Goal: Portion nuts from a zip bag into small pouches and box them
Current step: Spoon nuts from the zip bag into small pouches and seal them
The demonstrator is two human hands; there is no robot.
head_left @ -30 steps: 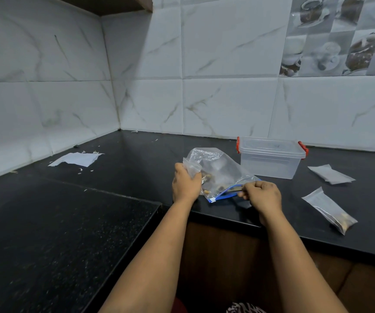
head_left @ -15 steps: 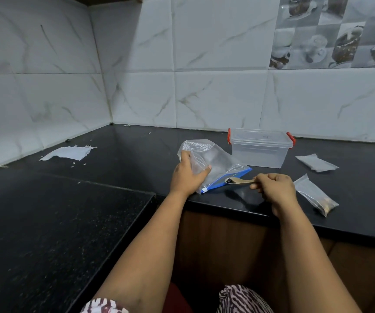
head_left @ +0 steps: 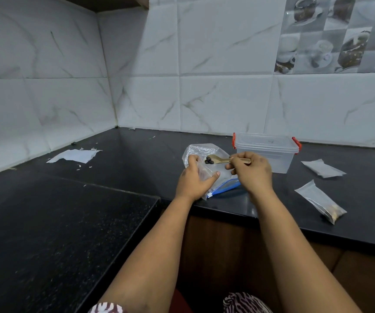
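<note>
A clear zip bag [head_left: 204,154] with a blue zip strip lies on the black counter [head_left: 136,159], and my left hand [head_left: 193,179] grips its side. My right hand [head_left: 248,171] holds a small wooden spoon [head_left: 218,159] level above the bag. Dark nuts [head_left: 208,160] sit on the spoon's bowl. A clear plastic box [head_left: 265,152] with red clips stands just behind my right hand. To the right lie a small pouch [head_left: 320,201] with nuts at its near end and a flat pouch [head_left: 322,168] farther back.
Torn white paper [head_left: 74,155] lies at the left near the tiled wall. The counter turns a corner, with a near section at the left and a front edge just under my wrists. Tiled walls close off the back and left.
My right hand has lifted the spoon from beside the bag's zip opening up over the bag, loaded with dark nuts. My left hand kept its grip on the bag.
</note>
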